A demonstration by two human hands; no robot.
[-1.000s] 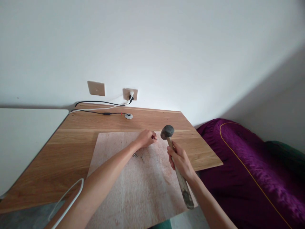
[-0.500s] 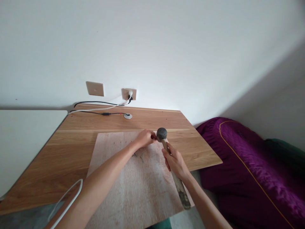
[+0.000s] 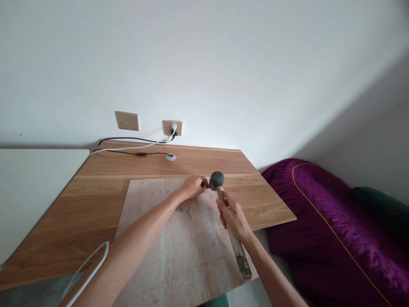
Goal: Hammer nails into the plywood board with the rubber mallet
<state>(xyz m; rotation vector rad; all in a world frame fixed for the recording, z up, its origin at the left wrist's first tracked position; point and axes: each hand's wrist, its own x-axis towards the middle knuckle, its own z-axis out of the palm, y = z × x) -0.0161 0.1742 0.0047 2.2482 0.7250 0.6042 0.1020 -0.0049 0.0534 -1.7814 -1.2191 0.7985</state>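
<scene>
A hammer (image 3: 240,255) with a dark round head and a worn wooden handle is held in my right hand (image 3: 234,215), wrapped around the handle below the head. My left hand (image 3: 195,186) is closed in a pinch just left of the hammer head, over the far part of a pale wooden board (image 3: 172,260). Whatever its fingertips hold is hidden behind the hammer head. Loose nails (image 3: 179,209) lie on the board beside my left forearm. Several small dark dots (image 3: 160,192) run in a row near the board's far edge.
Under the board is a wooden desk (image 3: 102,187); its back edge meets the wall. Cables (image 3: 128,149) run across it to a wall socket (image 3: 172,128). A white panel (image 3: 38,187) stands left, purple fabric (image 3: 300,200) right. A white cord loop (image 3: 102,256) hangs by my left forearm.
Both hands keep their grips and nearly the same places. The hammer's handle end has shifted slightly left and up; the whole view has moved a little.
</scene>
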